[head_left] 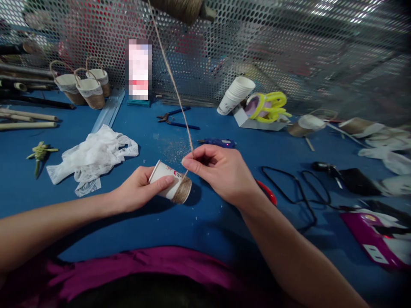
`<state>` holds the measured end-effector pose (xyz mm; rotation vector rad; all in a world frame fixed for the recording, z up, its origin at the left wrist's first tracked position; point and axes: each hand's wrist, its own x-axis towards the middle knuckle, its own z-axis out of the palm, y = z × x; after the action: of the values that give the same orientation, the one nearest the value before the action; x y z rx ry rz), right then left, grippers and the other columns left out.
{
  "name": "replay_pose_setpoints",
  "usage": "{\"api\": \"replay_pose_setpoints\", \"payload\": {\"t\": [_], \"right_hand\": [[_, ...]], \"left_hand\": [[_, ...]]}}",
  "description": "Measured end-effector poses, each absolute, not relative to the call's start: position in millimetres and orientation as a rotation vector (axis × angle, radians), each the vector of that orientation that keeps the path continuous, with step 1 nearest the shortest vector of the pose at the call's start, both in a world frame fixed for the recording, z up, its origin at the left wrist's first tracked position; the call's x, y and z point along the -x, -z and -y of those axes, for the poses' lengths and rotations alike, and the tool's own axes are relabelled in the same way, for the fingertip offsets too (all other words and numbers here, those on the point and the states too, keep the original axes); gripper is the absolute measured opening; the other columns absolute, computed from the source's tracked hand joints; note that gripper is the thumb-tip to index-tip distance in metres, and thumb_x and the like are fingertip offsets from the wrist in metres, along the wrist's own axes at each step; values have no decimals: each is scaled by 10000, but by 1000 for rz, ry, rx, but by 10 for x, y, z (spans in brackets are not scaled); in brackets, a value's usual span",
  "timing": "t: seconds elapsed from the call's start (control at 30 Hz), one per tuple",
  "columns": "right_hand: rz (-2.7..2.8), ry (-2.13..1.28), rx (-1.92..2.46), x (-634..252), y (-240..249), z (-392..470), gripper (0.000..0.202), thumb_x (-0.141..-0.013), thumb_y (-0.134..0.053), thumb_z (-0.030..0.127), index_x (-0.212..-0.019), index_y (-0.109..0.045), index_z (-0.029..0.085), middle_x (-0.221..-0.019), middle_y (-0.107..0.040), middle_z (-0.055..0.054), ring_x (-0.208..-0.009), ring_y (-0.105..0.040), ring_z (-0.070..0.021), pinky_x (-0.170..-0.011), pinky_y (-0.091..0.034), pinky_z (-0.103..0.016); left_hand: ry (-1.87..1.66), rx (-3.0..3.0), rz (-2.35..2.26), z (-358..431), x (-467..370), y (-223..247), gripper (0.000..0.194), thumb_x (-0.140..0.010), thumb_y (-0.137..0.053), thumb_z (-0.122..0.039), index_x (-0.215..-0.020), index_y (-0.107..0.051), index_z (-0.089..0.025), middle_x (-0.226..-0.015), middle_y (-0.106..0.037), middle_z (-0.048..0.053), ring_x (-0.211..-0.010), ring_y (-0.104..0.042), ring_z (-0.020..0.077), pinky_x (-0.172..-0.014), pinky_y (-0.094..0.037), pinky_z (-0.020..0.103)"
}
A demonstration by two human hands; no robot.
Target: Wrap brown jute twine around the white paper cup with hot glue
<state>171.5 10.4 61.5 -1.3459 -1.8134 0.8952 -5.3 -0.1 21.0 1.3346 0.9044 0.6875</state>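
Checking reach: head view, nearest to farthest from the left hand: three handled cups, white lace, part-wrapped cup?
From the left hand:
1. Part-wrapped cup: held in it.
2. White lace: to its left.
3. Three handled cups: farther back, left.

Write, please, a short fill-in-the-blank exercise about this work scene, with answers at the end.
1. The left hand holds a paper ____ partly wrapped in twine.
2. The right hand pinches this twine, which leaves the picture at the ____.
3. The tabletop is coloured ____.
4. At picture left, ____ handled baskets stand together.

Answers: cup; top; blue; three.
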Motion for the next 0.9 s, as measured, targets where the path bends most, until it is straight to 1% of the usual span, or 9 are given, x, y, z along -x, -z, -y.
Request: {"api": "replay_pose_setpoints", "payload": {"t": [0.1,0.2,0.3,0.5,0.7,0.9], "right_hand": [[1812,-915,1381,-1722,-582,-131,146,-703,-615,308,-690,-624,163,-623,-617,2,-560,-527,-99,-536,-433,-227],[1815,-933,1387,-1723,-558,-149,149,-706,-609,305,-687,-618,158,-617,-608,3,-553,-509,-93,-539,-427,-227],[1823,-955,1399,-1716,-549,-151,155,-705,-611,308,-682,-614,154,-603,-593,8,-540,-491,-88,-525,-414,-223],[1797,-1055,1387,-1700,-514,-150,154,-702,-615,301,-685,-606,148,-605,-584,14,-543,-484,-80,-526,-402,-217],[1765,-1122,1365,-1685,-501,-149,138,-686,-628,283,-671,-603,148,-615,-590,12,-556,-491,-84,-535,-400,-222],[1745,-1185,1346,-1685,-483,-147,154,-684,-631,294,-671,-594,145,-620,-584,11,-562,-493,-84,-541,-401,-226]], "left_hand": [[-691,-1335,-909,12,51,-216,269,-756,-538,-337,-853,-642,-108,-715,-653,33,-624,-550,118,-599,-453,208],[-693,-1352,-919,17,54,-215,266,-746,-545,-344,-821,-637,-106,-691,-642,33,-607,-537,115,-589,-454,209],[-697,-1376,-912,18,68,-198,246,-756,-538,-335,-784,-634,-111,-670,-627,21,-590,-518,104,-588,-451,202],[-731,-1412,-833,32,99,-164,200,-793,-518,-289,-799,-635,-128,-675,-607,-12,-592,-494,70,-601,-432,157],[-737,-1488,-842,47,114,-170,213,-801,-498,-284,-774,-617,-110,-669,-582,4,-589,-470,80,-574,-423,163],[-735,-1611,-859,50,124,-181,264,-800,-481,-307,-675,-587,-100,-608,-520,6,-547,-415,82,-507,-390,167]]}}
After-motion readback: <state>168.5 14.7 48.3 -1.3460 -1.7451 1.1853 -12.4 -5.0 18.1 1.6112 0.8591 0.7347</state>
